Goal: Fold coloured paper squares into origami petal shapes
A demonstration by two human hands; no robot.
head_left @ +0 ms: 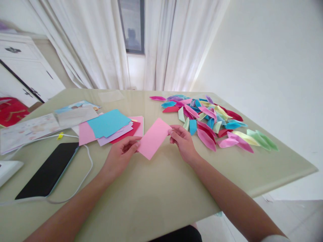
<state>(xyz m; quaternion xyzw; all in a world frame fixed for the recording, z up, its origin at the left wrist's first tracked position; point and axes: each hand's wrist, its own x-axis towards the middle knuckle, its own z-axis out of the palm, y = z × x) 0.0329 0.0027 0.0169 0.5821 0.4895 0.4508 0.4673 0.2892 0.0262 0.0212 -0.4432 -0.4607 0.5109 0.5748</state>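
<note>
Between my two hands is a flat pink sheet of paper (154, 138), held tilted above the table. My left hand (123, 152) pinches its lower left edge between thumb and fingers. At the opposite edge, on the upper right, my right hand (182, 139) grips it the same way. Just beyond my left hand lies a loose stack of coloured paper, with a blue sheet (109, 123) on top and purple, red and pink ones under it. Past my right hand spreads a heap of folded paper pieces (207, 112) in many colours.
A black phone (50, 169) lies at the left with a white cable (88, 168) looping round it. Behind it are printed sheets (30, 129) and a clear plastic sleeve (75, 116). The pale green table (141, 198) ends near me and at the right; curtains (101, 43) hang behind.
</note>
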